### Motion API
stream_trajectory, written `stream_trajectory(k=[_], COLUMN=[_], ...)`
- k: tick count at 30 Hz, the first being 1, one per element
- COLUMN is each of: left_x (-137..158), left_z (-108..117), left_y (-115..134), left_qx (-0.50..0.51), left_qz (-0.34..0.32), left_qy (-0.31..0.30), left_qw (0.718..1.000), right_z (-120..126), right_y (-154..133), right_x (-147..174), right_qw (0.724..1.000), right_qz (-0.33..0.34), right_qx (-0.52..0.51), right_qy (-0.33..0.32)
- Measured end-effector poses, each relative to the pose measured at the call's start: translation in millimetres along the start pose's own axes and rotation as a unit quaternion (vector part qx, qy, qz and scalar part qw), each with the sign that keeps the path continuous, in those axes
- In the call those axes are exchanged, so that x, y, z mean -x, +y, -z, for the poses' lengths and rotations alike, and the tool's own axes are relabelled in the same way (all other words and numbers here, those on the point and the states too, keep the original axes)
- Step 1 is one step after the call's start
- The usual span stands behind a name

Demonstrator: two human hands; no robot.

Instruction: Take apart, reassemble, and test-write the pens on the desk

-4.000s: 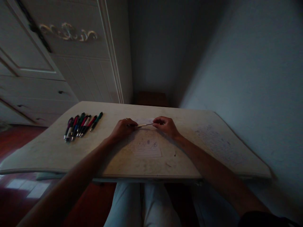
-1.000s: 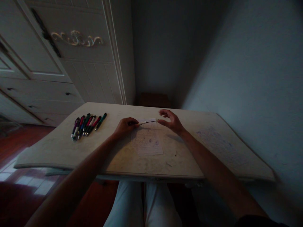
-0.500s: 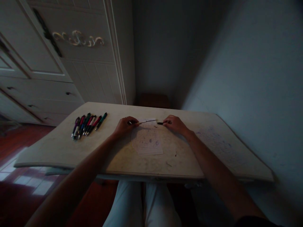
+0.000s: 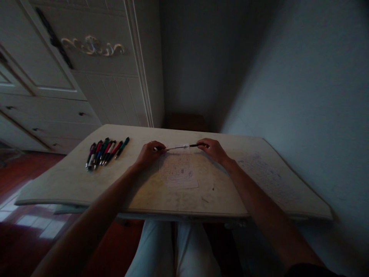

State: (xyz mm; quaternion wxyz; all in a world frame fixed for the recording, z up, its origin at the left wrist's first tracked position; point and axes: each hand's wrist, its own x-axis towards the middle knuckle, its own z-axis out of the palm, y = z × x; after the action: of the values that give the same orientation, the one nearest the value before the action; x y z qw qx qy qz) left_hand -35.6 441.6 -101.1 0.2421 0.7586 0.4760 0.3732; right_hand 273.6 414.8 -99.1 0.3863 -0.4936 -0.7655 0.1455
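- Seated at a worn pale table (image 4: 86, 181) in a dim room, arms stretched forward, knees showing under the near edge.
- Left hand (image 4: 150, 153) closed around one end of a thin pen (image 4: 175, 147); right hand (image 4: 213, 149) pinching a dark piece (image 4: 195, 145) at the other end.
- Held level just above the far edge of a scribbled sheet of paper (image 4: 178, 172), between the two hands, which are set apart by the pen's length.
- Impossible to tell in this light whether the dark piece is seated on the pen or only lined up with it.
- Likely risks: a slip of so small a part from the fingertips, rolling off across the table; a skewed push jamming or bending the thin tip; ink marking the sheet below.
- Off to the left, well apart: a row of coloured pens (image 4: 105, 151), side by side.
- Behind: white panelled cabinet (image 4: 95, 77).
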Motion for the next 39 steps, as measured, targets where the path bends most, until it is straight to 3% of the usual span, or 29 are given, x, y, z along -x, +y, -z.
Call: stream_trajectory(k=[22, 39], left_x=[0, 3], left_z=[-2, -3], left_y=[-1, 3], left_qx=[-0.007, -0.001], left_qz=[0.015, -0.002], left_qy=[-0.004, -0.018], left_qw=[1.000, 1.000], right_z=[-4, -13], right_y=[-4, -17], right_x=[1, 4], right_qw=[0.999, 0.999], right_qz=[-0.014, 0.028], right_qx=[-0.040, -0.031], right_qy=[-0.002, -0.031])
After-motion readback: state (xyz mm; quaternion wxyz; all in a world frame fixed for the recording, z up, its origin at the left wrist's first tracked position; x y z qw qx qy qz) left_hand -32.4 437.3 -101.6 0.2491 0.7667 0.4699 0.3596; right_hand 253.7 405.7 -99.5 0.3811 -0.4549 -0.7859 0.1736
